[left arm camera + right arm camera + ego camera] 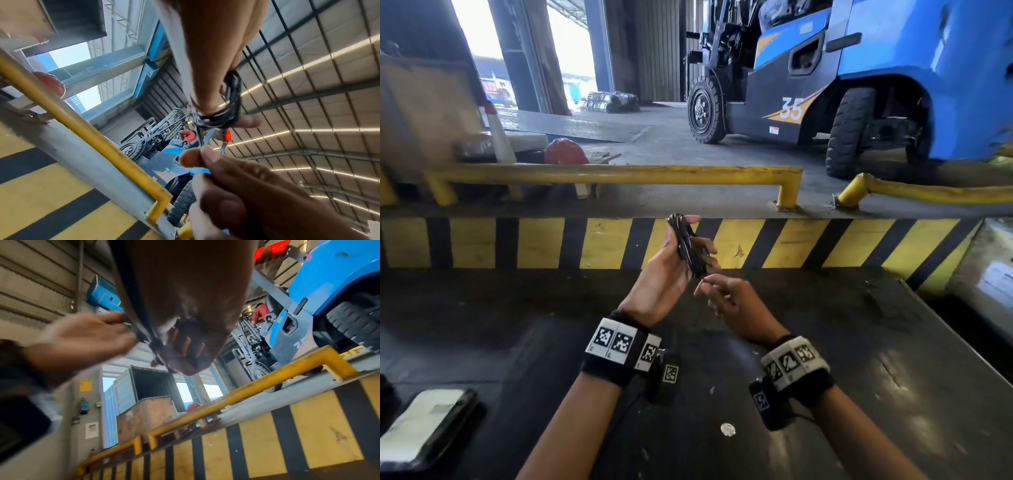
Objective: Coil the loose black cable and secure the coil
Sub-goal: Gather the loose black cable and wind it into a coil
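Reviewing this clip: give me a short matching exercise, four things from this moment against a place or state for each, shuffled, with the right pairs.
Things:
1. black cable coil
2. right hand
3. red hard hat
4. blue forklift

States or places:
A. on the ground behind the yellow rail
B. parked beyond the striped kerb
C. gripped in the left hand
D. pinching a thin strand below the coil

Pairs: 1-C, 2-D, 3-A, 4-B

1. My left hand (671, 263) covers the lower part of the cable coil (686, 246), so I can't count the loops
2. In the right wrist view my right hand (180, 308) is a blur, the cable end hidden
3. The forklift (859, 75) runs past the frame edge
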Action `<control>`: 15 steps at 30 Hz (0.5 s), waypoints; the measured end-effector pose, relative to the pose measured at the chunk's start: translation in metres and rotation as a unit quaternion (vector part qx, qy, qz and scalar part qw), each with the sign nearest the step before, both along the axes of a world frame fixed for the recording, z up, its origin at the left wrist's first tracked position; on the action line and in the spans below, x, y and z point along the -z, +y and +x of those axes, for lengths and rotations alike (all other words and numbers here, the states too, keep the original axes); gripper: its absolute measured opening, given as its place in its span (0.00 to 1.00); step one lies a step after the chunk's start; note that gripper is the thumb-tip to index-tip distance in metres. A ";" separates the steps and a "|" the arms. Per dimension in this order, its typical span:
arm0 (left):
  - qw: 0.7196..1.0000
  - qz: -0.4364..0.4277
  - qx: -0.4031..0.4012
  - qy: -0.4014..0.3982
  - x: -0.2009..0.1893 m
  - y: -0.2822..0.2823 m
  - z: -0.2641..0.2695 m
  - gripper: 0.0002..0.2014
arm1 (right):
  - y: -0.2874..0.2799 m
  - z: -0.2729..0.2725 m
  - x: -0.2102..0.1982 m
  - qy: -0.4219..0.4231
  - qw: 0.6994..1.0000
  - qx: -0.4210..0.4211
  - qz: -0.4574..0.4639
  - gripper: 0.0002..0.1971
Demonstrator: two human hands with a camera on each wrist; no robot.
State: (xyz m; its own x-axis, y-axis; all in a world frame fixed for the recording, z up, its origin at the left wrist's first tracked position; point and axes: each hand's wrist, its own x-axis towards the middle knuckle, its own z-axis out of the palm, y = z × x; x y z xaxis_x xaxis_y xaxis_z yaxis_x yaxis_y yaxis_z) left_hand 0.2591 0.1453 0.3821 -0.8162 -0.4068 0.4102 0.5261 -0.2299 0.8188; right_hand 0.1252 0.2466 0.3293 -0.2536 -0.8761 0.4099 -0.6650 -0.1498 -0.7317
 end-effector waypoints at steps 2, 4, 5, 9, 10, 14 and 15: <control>0.998 -0.031 -0.059 -0.014 0.006 -0.005 -0.004 0.24 | 0.003 0.013 0.004 0.025 1.000 -0.005 0.012 0.11; 0.991 -0.063 -0.109 -0.042 0.016 -0.010 -0.008 0.24 | 0.009 0.021 0.001 0.056 0.997 -0.013 0.059 0.12; 0.986 -0.081 -0.130 -0.061 0.020 -0.013 -0.009 0.23 | 0.013 0.023 -0.001 0.080 0.993 -0.014 0.090 0.12; 0.941 -0.201 -0.213 -0.169 0.040 -0.021 -0.012 0.19 | 0.035 0.027 -0.020 0.206 0.960 0.015 0.190 0.12; 0.931 -0.224 -0.212 -0.196 0.045 -0.021 -0.011 0.17 | 0.040 0.026 -0.026 0.244 0.951 0.032 0.185 0.12; 0.906 -0.276 -0.143 -0.286 0.063 -0.009 -0.005 0.16 | 0.055 0.010 -0.047 0.322 0.939 0.084 0.089 0.10; 0.915 -0.269 -0.108 -0.281 0.065 -0.002 -0.003 0.16 | 0.056 0.005 -0.051 0.320 0.940 0.090 0.075 0.09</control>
